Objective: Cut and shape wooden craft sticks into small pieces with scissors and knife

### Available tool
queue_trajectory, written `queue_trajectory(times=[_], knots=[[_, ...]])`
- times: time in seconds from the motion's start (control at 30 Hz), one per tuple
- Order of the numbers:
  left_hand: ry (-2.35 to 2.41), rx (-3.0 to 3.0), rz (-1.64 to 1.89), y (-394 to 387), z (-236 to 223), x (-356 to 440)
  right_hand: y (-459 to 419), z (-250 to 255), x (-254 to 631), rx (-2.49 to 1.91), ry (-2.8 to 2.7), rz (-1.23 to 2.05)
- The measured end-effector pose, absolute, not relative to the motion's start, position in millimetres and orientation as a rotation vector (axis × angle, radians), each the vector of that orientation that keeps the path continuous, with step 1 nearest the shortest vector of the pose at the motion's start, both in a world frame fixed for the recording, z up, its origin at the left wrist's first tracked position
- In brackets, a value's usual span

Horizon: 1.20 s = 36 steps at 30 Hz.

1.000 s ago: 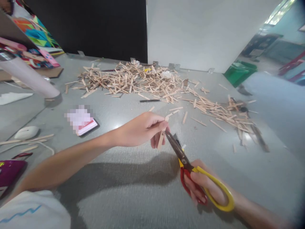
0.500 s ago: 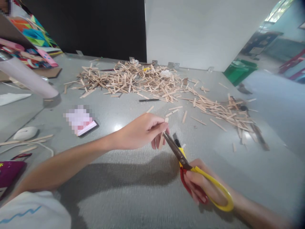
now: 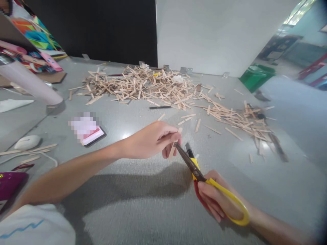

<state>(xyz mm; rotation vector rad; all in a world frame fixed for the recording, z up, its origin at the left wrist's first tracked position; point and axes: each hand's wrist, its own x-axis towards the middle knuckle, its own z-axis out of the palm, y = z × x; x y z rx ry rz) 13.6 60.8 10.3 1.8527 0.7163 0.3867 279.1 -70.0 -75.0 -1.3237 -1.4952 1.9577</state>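
Note:
My left hand (image 3: 159,141), its fingers closed, pinches a flat wooden craft stick (image 3: 172,153) above the table. The stick is tilted, with its upper end showing past my fingertips. Wrapped around the handles of a pair of scissors (image 3: 195,173) is my right hand (image 3: 213,194). These scissors have dark blades and red and yellow handles. Their blade tips meet the stick just below my left thumb; whether they touch or cut it I cannot tell. Partly hidden behind the blades lies a yellow utility knife (image 3: 194,161) with a black end.
A heap of craft sticks (image 3: 139,85) spreads along the back panel, with more sticks (image 3: 235,117) trailing right. A black thin rod (image 3: 160,107) lies before the heap. On the left are a phone (image 3: 94,136), a white mouse (image 3: 27,142) and a pale tumbler (image 3: 33,83).
The stick has tilted slightly, its top leaning a little to the right. The scissor tips have shifted slightly left and down, and my right-hand fingers have moved a little on the handles.

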Motion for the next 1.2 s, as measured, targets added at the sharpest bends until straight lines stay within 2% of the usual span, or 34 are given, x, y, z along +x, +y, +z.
queue_trajectory(times=[0.2,0.4,0.63,1.2], knots=[[0.657,1.965,0.340,64.4,12.0,6.2,-70.8,-74.7,281.5,-1.257,-1.499,2.001],[0.623,2.117,0.185,67.9,17.2,-1.5,-67.3,-69.1,281.0,-1.189,-1.448,2.176],[0.673,1.872,0.168,68.6,17.0,0.5,-67.6,-68.9,277.3,-1.131,-1.444,2.093],[0.728,1.859,0.183,66.5,16.5,5.4,-71.5,-70.7,275.6,-1.248,-1.427,2.047]])
